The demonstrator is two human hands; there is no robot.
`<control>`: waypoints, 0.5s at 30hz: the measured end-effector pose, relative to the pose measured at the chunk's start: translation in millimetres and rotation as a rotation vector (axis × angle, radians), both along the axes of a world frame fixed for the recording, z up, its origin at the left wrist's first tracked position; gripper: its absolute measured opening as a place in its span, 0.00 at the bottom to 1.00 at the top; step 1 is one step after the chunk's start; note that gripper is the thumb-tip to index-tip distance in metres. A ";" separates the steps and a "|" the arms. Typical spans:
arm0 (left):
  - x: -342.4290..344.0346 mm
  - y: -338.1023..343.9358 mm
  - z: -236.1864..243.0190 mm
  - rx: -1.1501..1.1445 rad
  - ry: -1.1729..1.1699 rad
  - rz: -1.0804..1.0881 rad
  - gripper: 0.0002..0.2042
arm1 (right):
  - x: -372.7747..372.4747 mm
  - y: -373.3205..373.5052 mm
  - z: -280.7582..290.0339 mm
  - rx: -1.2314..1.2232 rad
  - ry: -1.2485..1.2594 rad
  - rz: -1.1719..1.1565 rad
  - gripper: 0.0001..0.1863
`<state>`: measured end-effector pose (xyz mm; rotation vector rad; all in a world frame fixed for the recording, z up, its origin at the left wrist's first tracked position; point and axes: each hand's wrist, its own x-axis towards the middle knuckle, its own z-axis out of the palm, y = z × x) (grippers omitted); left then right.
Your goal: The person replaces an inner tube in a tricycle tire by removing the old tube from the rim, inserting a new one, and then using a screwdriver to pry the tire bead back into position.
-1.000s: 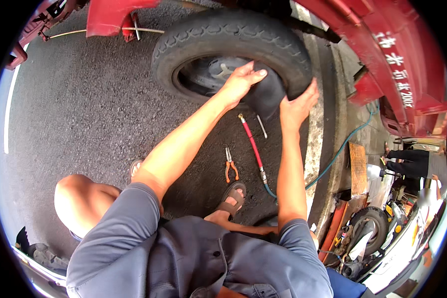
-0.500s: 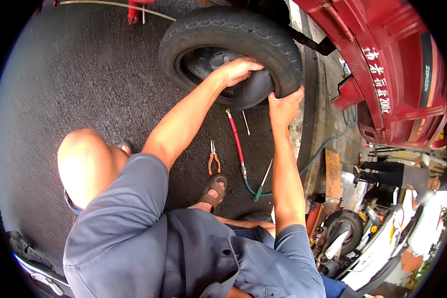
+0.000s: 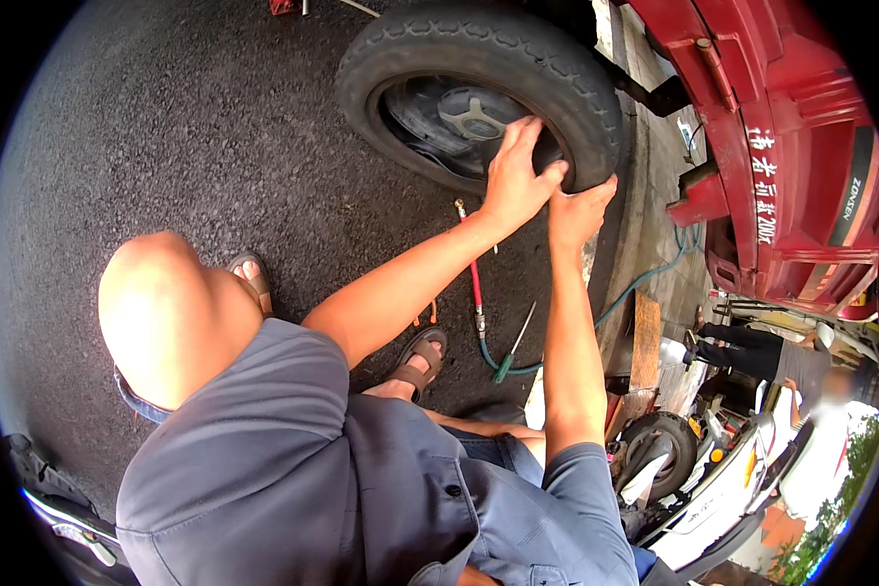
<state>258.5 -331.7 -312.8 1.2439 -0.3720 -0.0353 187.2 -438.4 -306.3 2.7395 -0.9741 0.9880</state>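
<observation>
A black tyre [image 3: 400, 59] stands tilted in front of me, around a wheel with a grey hub [image 3: 471, 115]. My left hand [image 3: 523, 181] reaches into the tyre's opening at its lower right, thumb and fingers around a dark fold of inner tube [image 3: 549, 148]. Most of the tube is out of sight inside the tyre. Right beside it, my right hand [image 3: 578, 217] grips the tyre's lower right edge; its fingertips are partly hidden. Below the hands, a red air hose [image 3: 477, 288] lies on the ground near a green-handled screwdriver [image 3: 505, 365].
Orange-handled pliers [image 3: 432, 313] are mostly covered by my left forearm. A red vehicle body [image 3: 801, 195] rises at the right, beside the kerb. A blue-green hose [image 3: 645, 278] runs along the pavement. Further back are a person [image 3: 752, 342], parked scooters [image 3: 723, 488] and a loose wheel [image 3: 669, 449].
The bulging flap of inner tube has gone inside the tyre. My left hand has shifted right and down, close to the right one. The view has shifted slightly, and my forearm now covers the pliers.
</observation>
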 end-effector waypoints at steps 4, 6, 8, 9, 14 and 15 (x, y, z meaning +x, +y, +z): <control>10.0 -5.5 9.6 -0.460 0.347 -0.439 0.23 | -1.7 4.1 3.6 0.078 0.015 -0.039 0.48; 18.0 -2.7 9.8 -0.519 0.406 -0.539 0.21 | -5.5 3.2 0.3 0.097 0.040 -0.023 0.47; 27.9 1.1 9.8 -0.544 0.438 -0.638 0.21 | -5.0 6.1 0.8 0.116 0.040 -0.016 0.46; 34.2 2.7 9.2 -0.516 0.395 -0.655 0.22 | -3.4 5.9 2.5 0.106 0.050 -0.013 0.45; 73.8 5.3 17.2 -0.335 0.226 -0.876 0.26 | -2.4 6.4 8.2 0.063 0.054 -0.047 0.43; 79.3 5.0 17.4 -0.322 0.207 -0.924 0.26 | -2.7 3.8 8.3 0.044 0.052 -0.049 0.43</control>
